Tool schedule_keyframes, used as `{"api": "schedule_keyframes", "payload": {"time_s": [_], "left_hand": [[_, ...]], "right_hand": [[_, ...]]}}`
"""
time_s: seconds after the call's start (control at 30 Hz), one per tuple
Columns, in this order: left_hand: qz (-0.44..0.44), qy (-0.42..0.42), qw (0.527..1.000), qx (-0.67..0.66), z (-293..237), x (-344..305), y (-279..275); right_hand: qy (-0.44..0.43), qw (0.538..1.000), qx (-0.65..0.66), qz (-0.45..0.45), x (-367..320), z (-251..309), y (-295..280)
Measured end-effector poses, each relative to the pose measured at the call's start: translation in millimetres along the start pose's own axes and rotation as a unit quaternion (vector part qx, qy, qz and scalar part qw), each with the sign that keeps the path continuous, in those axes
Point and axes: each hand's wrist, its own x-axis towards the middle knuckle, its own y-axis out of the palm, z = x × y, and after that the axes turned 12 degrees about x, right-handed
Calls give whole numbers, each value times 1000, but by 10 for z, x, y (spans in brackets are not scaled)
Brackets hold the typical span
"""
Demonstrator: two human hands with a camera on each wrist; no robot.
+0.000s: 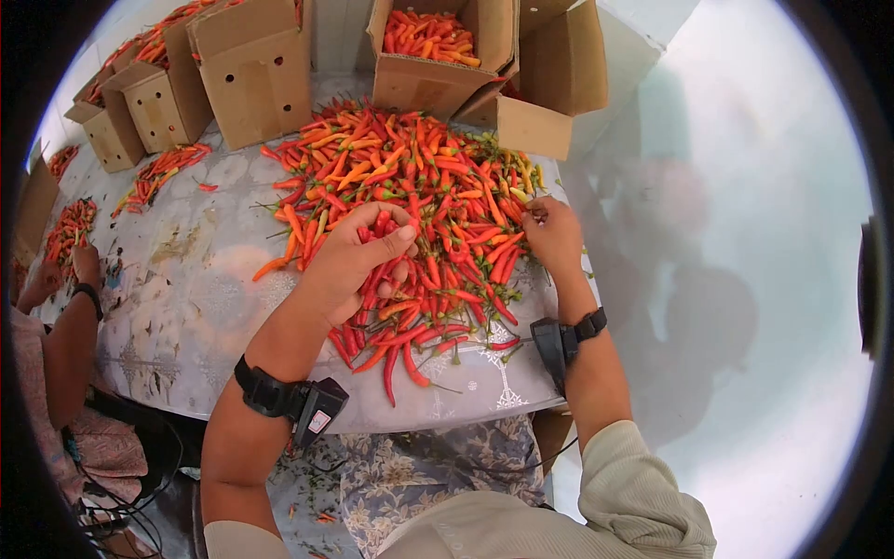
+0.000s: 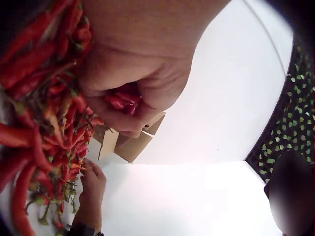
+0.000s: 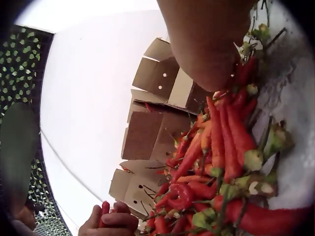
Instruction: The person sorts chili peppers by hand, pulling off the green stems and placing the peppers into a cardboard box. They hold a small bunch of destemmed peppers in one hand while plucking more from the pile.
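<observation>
A large heap of red and orange chili peppers (image 1: 410, 168) with green stems is spread over the table. My left hand (image 1: 358, 261) is curled round several red chili peppers (image 2: 123, 101) over the front left of the heap, its thumb lying across them. At the heap's right edge, my right hand (image 1: 556, 233) reaches in with bent fingers, fingertips right at the peppers and stems. In the right wrist view the back of that hand (image 3: 211, 64) hides its fingertips, so I cannot tell whether it pinches a pepper.
Cardboard boxes of peppers stand behind the heap, one (image 1: 438, 70) well filled, beside an open-flapped box (image 1: 549, 84). More boxes (image 1: 251, 79) line the back left. At the far left, another person's hand (image 1: 87, 265) is at a smaller pepper pile (image 1: 70, 228). A white wall rises on the right.
</observation>
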Motion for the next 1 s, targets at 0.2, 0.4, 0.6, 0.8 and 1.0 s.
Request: {"api": "schedule_keyframes", "payload": {"time_s": [0.2, 0.4, 0.6, 0.8, 1.0], "left_hand": [[-14, -2, 1000, 16, -49, -44, 30], [-2, -18, 1000, 10, -25, -14, 7], [12, -7, 1000, 20, 0, -4, 4], [48, -52, 993, 92, 15, -7, 19], [91, -56, 988, 109, -28, -38, 23]], "right_hand": [[0, 1000, -9, 24, -16, 35, -29], [-46, 987, 135, -78, -29, 250, 1], [-131, 918, 362, 97, -250, 818, -143], [-237, 873, 377, 199, -468, 1127, -123], [-141, 877, 430, 163, -498, 1132, -168]]}}
